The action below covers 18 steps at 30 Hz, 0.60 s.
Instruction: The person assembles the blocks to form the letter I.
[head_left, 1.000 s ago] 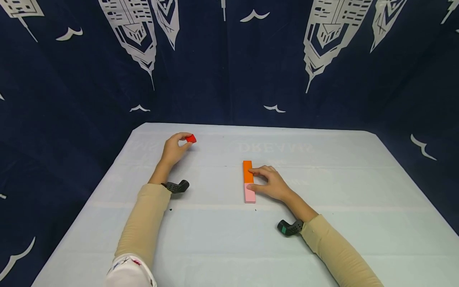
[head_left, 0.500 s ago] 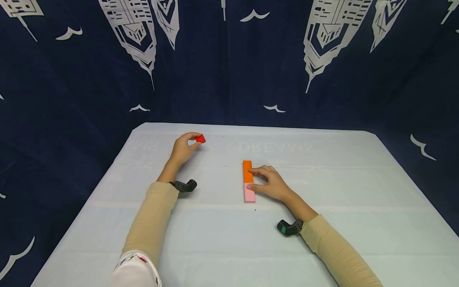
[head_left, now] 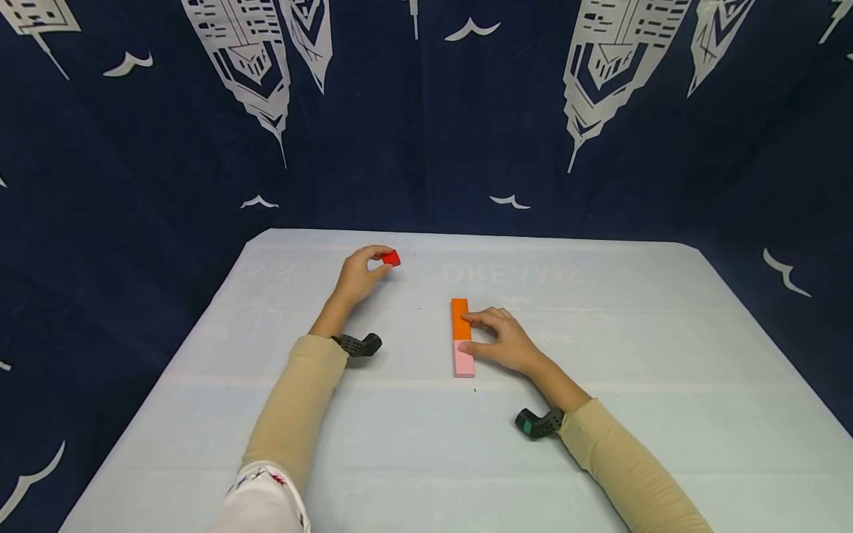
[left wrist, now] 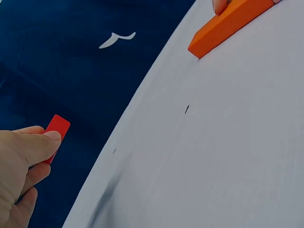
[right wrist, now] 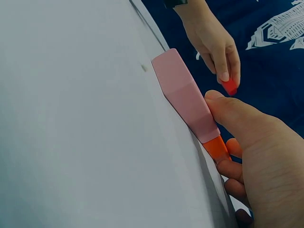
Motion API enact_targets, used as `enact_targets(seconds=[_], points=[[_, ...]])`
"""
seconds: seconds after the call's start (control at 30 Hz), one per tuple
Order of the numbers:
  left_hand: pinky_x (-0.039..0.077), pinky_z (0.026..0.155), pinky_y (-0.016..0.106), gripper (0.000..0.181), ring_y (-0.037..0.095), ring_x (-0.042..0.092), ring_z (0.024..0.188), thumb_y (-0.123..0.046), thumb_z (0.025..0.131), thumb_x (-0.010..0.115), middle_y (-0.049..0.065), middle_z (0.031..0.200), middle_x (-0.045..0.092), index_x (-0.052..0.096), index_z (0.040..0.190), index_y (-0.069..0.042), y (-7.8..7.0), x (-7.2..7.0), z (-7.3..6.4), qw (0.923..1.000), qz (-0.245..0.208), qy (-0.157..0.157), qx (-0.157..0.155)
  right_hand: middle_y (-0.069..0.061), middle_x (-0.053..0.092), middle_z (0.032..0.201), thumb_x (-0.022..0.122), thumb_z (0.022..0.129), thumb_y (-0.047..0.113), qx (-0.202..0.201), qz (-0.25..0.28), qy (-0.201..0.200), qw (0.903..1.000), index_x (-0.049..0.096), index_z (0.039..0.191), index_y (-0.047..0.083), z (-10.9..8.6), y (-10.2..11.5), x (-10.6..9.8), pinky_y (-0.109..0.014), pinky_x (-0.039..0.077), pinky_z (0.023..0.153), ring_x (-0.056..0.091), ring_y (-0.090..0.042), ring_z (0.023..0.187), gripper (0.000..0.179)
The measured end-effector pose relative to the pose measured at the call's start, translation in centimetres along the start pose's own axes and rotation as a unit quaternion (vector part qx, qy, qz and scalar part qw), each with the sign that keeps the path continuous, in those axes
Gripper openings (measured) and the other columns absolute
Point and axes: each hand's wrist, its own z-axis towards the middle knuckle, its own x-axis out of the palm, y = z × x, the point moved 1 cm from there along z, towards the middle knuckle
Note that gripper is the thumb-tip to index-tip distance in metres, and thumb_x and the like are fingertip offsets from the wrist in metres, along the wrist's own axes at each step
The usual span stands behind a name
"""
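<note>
My left hand (head_left: 360,274) pinches a small red block (head_left: 392,258) between thumb and fingers over the far left part of the table. In the left wrist view this block (left wrist: 58,126) shows as a flat red piece with rounded corners. Near the table's middle, an orange block (head_left: 460,318) and a pink block (head_left: 464,364) lie end to end in one straight bar. From the right side, my right hand (head_left: 506,344) rests its thumb on the pink block and its fingertips on the orange one. In the right wrist view the hand partly hides the orange block (right wrist: 216,148).
A white cloth covers the table (head_left: 600,333), with faint printed lettering towards the back. Behind it hangs a dark blue curtain (head_left: 426,148) with white building and bird prints. Black wrist cameras (head_left: 541,423) sit at both wrists, close over the table.
My left hand has moved steadily to the right with the red block, towards the orange and pink bar. The right hand and the bar have stayed in place.
</note>
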Motion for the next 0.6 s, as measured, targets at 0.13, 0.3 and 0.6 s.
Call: enact_targets(seconds=[0.13, 0.3, 0.6], points=[[0.04, 0.103, 0.043, 0.035, 0.027, 0.053, 0.116, -0.013, 0.092, 0.069, 0.012, 0.125, 0.062, 0.064, 0.126, -0.008, -0.4, 0.6, 0.3, 1.0, -0.002, 0.003, 0.008, -0.004, 0.062, 0.112, 0.081, 0.08, 0.033, 0.005, 0.0, 0.003, 1.0, 0.064, 0.129, 0.01, -0.1, 0.0, -0.1, -0.048, 0.039, 0.099, 0.051, -0.024, 0.111, 0.057], [0.04, 0.103, 0.042, 0.035, 0.026, 0.053, 0.116, -0.014, 0.092, 0.069, 0.011, 0.124, 0.062, 0.064, 0.126, -0.008, -1.0, 1.4, 0.5, 0.9999, -0.005, 0.01, 0.008, -0.004, 0.063, 0.113, 0.081, 0.08, 0.033, 0.008, -0.001, 0.002, 1.0, 0.064, 0.129, 0.01, -0.1, 0.0, -0.2, -0.047, 0.039, 0.099, 0.051, -0.024, 0.111, 0.057], [0.04, 0.103, 0.042, 0.035, 0.026, 0.053, 0.115, -0.013, 0.091, 0.07, 0.011, 0.124, 0.062, 0.064, 0.126, -0.009, -1.6, 2.4, 0.7, 0.9997, -0.009, 0.02, 0.01, -0.004, 0.063, 0.113, 0.081, 0.08, 0.033, 0.011, 0.0, 0.003, 0.9999, 0.064, 0.129, 0.01, 0.0, 0.0, -0.2, -0.047, 0.039, 0.099, 0.05, -0.024, 0.111, 0.057]])
